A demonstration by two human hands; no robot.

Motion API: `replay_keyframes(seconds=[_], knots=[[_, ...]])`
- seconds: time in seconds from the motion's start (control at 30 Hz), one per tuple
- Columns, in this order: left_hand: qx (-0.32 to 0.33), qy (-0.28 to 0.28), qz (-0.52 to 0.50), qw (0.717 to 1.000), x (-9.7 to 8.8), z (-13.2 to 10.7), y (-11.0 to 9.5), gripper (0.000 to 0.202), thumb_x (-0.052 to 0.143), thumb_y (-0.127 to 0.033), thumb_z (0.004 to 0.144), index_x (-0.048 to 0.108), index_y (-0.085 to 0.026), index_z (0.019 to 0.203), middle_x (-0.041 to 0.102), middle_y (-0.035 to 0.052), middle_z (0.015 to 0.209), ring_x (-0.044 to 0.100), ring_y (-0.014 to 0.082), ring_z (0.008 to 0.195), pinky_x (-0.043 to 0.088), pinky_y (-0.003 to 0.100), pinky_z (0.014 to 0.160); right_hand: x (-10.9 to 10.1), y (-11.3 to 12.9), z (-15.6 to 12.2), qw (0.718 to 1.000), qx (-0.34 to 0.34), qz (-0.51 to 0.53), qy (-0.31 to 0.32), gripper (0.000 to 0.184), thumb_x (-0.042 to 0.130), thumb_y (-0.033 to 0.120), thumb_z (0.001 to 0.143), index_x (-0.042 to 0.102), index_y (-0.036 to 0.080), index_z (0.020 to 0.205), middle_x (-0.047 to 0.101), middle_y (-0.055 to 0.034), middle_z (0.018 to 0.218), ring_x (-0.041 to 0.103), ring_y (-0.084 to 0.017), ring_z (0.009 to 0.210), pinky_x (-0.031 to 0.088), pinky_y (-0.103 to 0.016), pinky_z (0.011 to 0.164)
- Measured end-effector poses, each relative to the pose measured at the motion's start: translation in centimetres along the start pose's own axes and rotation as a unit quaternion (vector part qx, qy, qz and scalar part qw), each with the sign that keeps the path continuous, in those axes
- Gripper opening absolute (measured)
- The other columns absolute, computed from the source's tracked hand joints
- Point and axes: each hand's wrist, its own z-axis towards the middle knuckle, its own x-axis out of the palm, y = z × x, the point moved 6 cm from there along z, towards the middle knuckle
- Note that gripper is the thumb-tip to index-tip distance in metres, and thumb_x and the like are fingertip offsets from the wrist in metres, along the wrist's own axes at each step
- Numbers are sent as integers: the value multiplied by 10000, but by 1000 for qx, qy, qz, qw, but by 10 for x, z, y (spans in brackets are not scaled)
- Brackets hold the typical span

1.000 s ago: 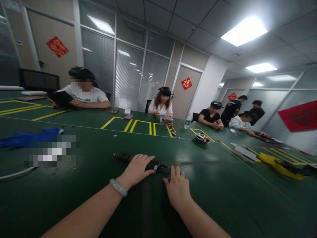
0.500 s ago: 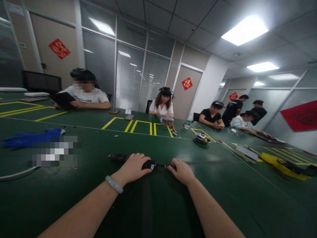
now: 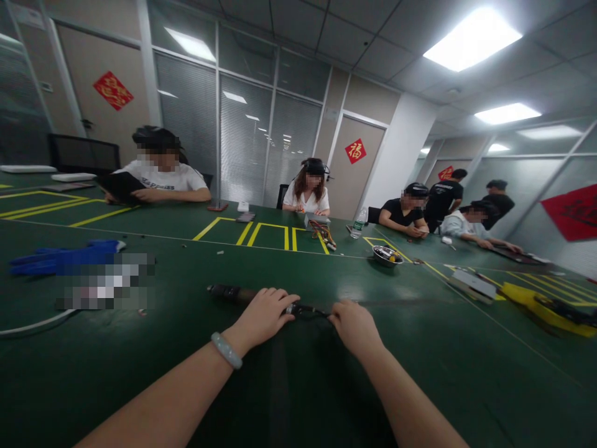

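A long, black, cylindrical tool that looks like an electric screwdriver (image 3: 236,294) lies across the green table, its narrow tip pointing left. My left hand (image 3: 268,314) is wrapped over its body from above, hiding the middle of it. From the tool's right end runs a thin black cord (image 3: 313,310). The fingers of my right hand (image 3: 354,325) are closed on that cord in a pinch, a short way from the tool; the pinched end is hidden.
Blue gloves (image 3: 69,256) and a white cable (image 3: 40,330) lie to the left. Ahead stand a metal bowl (image 3: 387,256) of small parts and a water bottle (image 3: 359,224). A grey box (image 3: 473,286) and a yellow object (image 3: 536,308) are at right. Several people sit across the table.
My right hand has shifted right, so more of the black cord shows between my hands. My left hand stays on the tool, slightly further right. The view has tilted a little.
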Motion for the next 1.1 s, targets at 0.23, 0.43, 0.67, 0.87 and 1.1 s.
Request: replay_keyframes(seconds=[0.23, 0.43, 0.67, 0.87, 1.1], knots=[[29, 13, 11, 999, -7, -4, -6, 399, 557, -399, 909, 500, -302, 1292, 595, 42, 1131, 533, 234, 1037, 373, 369, 896, -4, 9, -4, 983, 13, 174, -55, 109, 599, 300, 853, 701, 261, 852, 668, 7, 865, 591, -146, 808, 386, -256, 719], [16, 4, -3, 1000, -9, -2, -11, 345, 570, -371, 880, 552, -291, 1215, 601, 34, 1114, 551, 227, 1029, 384, 383, 922, 5, 26, -5, 978, -10, 197, -70, 94, 604, 267, 847, 697, 258, 842, 675, 12, 863, 598, -140, 805, 395, -256, 736], [6, -24, -19, 1000, -5, 3, -23, 278, 589, -246, 828, 608, -267, 1105, 623, 24, 1066, 564, 216, 1004, 398, 384, 950, 10, 29, -5, 986, -30, 137, -85, 60, 622, 245, 843, 682, 246, 845, 668, 13, 874, 590, -140, 803, 394, -257, 728], [1, -27, -19, 999, -4, 3, -27, 197, 532, -284, 897, 627, -251, 1066, 609, 34, 1081, 567, 207, 996, 417, 382, 927, 13, 34, -3, 992, -45, 80, -84, 58, 623, 241, 840, 677, 239, 821, 656, 4, 850, 581, -149, 775, 392, -267, 713], [3, -25, 3, 1000, -4, 6, -35, 137, 536, -259, 900, 628, -247, 1001, 597, 25, 1044, 563, 198, 952, 430, 353, 846, 14, 34, -1, 991, -67, 65, -96, 72, 612, 244, 848, 664, 234, 800, 650, 8, 832, 578, -149, 771, 390, -267, 715]])
